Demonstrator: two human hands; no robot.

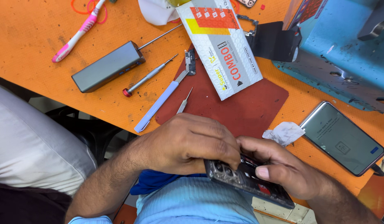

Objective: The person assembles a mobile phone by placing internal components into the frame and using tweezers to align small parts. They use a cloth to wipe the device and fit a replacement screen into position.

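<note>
Both hands hold an opened phone (248, 179) at about 5 o'clock, just off the edge of the orange table (30, 33). The left hand (188, 143) curls tight over its top end. The right hand (283, 168) grips the side, thumb pressed flat on the frame. The back is off and the insides show, so the phone is not closed up yet.

At 12 o'clock lies a white packet (221, 45) on a red mat (246, 110). A screwdriver (147, 76) and a blue pry tool (156, 105) lie at 11 o'clock, another phone (342, 139) at 3 o'clock. Nothing blocks the hands.

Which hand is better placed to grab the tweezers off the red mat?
Probably the left hand: it lies just below the tweezers on the red mat, while the right hand grips the opened phone.
</note>
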